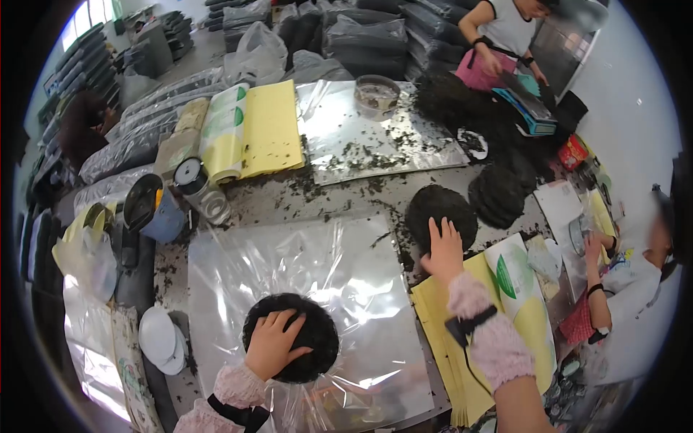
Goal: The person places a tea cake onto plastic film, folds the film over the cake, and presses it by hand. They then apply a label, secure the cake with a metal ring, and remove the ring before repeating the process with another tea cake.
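A round black cake (321, 350), with the look of dried seaweed, lies on a clear plastic sheet (224, 281) that is wrinkled around it. My left hand (274, 340) rests on top of this cake with its fingers spread. To the right, a second black cake (427, 206) lies on the table, partly under my right hand (443, 251), whose fingers stretch flat over its near edge. Beside it is a pile of similar dark cakes (498, 195). Yellow printed wrappers (447, 310) are stacked under my right forearm.
A metal sheet (336, 155) with dark crumbs and a clear ring mould (377, 94) lies at the back. A glass jar (213, 206), a blue bucket (164, 220) and white discs (157, 335) stand left. Two people (505, 32) work at the right, near loose dark flakes (447, 101).
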`<state>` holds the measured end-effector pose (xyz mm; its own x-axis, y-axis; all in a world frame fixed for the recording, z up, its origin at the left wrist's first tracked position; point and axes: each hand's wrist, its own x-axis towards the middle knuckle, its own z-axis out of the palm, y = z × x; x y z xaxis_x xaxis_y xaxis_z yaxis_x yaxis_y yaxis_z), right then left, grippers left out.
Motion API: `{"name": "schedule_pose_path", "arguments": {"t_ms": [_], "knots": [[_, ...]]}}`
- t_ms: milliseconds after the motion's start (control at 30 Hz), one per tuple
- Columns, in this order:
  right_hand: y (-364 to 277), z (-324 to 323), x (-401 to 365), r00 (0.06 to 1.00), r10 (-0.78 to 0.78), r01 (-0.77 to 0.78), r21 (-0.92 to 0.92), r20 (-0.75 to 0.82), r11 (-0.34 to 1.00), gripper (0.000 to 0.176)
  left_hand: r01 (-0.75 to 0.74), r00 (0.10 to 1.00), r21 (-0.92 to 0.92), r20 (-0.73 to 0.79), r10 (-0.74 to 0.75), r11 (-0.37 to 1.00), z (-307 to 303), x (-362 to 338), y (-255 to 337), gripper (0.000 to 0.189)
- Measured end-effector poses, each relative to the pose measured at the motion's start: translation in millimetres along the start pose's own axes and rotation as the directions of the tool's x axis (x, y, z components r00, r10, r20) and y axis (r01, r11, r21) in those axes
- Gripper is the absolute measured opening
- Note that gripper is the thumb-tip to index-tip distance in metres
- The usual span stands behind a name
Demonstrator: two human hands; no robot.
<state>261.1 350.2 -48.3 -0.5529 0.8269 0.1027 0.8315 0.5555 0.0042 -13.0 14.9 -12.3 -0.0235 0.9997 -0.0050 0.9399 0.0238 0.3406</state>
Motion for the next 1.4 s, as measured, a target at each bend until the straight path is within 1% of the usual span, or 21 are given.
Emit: {"name": "schedule_pose_path", "arguments": {"t_ms": [100,167,233,267,300,333,400,500,633,667,833,867,1000,1033,1067,1100,1133,1200,1233,1333,1400], "knots": [[9.4,36.1,59.8,0.992,0.090,-0.100,-0.122,-0.087,0.987,0.064,-0.007,0.999,-0.012,-0.032,0.007,1.000,2.8,-4.5,-1.6,0.065],[1.0,14.9,67.2,0.997,0.069,-0.076,0.219,0.039,0.973,0.062,0.020,0.988,-0.136,-0.146,-0.040,0.991,-3.5,-11.5,-0.3,0.059],[-45.7,-42.8,24.7,0.948,-0.070,0.172,0.315,-0.310,0.933,0.062,0.085,0.936,-0.395,-0.282,-0.209,0.915,-16.5,-24.7,3.4,0.054],[-84.8,-78.3,-6.5,0.932,-0.061,0.208,0.389,-0.359,0.897,0.061,0.089,0.916,-0.573,-0.273,-0.293,0.815,-22.8,-35.5,0.0,0.056],[-127.5,-112.2,-47.1,0.821,-0.257,0.429,0.252,-0.510,0.867,0.056,-0.018,0.864,-0.811,-0.307,-0.399,0.585,-13.6,-41.6,-8.4,0.060],[-149.4,-111.7,-79.9,0.764,-0.463,0.572,0.138,-0.450,0.809,0.052,-0.154,0.813,-0.943,-0.290,-0.505,0.294,-4.4,-47.3,-14.1,0.064],[-210.5,-115.7,-156.4,0.641,-0.665,0.759,0.187,-0.383,0.624,0.054,-0.372,0.786,-0.919,-0.237,-0.571,-0.132,-21.3,-46.8,-3.2,0.068],[-238.9,-95.8,-181.3,0.609,-0.703,0.793,0.323,-0.368,0.517,0.057,-0.014,0.801,-0.979,-0.131,-0.584,0.202,-36.2,-62.5,-3.5,0.067],[-237.6,-90.4,-189.3,0.630,-0.727,0.744,0.484,-0.274,0.461,0.064,0.133,0.725,-0.935,-0.134,-0.676,0.328,-31.2,-61.1,1.7,0.046],[-238.1,-80.9,-184.6,0.637,-0.736,0.720,0.520,-0.229,0.460,0.065,0.174,0.740,-0.769,-0.309,-0.597,0.615,3.3,-59.9,-18.6,0.048],[-236.1,-100.3,-135.5,0.631,-0.744,0.700,0.573,-0.218,0.426,0.083,0.087,0.688,-0.589,-0.548,-0.476,0.803,9.0,-50.1,-21.1,0.057],[-242.2,-95.2,-119.5,0.611,-0.773,0.713,0.543,-0.171,0.443,0.092,0.072,0.728,-0.642,-0.489,-0.480,0.763,4.7,-50.0,-18.8,0.059],[-256.3,-54.6,-116.9,0.523,-0.852,0.768,0.440,-0.009,0.467,0.088,0.252,0.912,-0.207,-0.275,-0.303,0.945,-3.6,-34.2,-10.4,0.060],[-254.9,-53.2,-117.5,0.522,-0.853,0.762,0.458,-0.014,0.458,0.087,0.254,0.935,-0.067,-0.239,-0.262,0.965,-5.7,-28.5,-7.7,0.061],[-254.5,-50.0,-116.4,0.521,-0.853,0.757,0.475,-0.025,0.449,0.087,0.017,0.974,0.056,-0.225,-0.004,0.998,-16.3,-19.9,-9.0,0.063],[-256.5,-48.9,-121.9,0.603,-0.765,0.772,0.403,-0.225,0.491,0.083,-0.225,0.952,0.170,-0.174,0.254,0.959,-31.6,-10.4,-11.2,0.065],[-256.4,-47.9,-120.1,0.592,-0.806,0.713,0.471,-0.009,0.519,0.080,-0.456,0.866,0.258,-0.091,0.491,0.852,-40.1,-3.6,-14.2,0.067],[-260.1,-72.6,-108.7,0.432,-0.801,0.572,0.561,0.415,0.599,0.076,-0.424,0.905,0.069,0.084,0.418,0.903,-26.6,5.9,-23.6,0.079],[-255.0,-46.2,-117.5,0.506,-0.848,0.679,0.533,0.158,0.504,0.069,-0.381,0.909,-0.008,0.181,0.376,0.924,-23.2,12.0,-27.3,0.081],[-256.0,-11.2,-119.5,0.544,-0.835,0.710,0.574,-0.081,0.407,0.063,-0.351,0.894,0.006,0.300,0.333,0.936,-13.5,29.0,-34.8,0.088],[-259.0,-20.3,-120.9,0.509,-0.823,0.587,0.599,0.250,0.545,0.063,-0.322,0.913,0.014,0.268,0.307,0.947,-5.2,21.8,-28.2,0.085]]}}
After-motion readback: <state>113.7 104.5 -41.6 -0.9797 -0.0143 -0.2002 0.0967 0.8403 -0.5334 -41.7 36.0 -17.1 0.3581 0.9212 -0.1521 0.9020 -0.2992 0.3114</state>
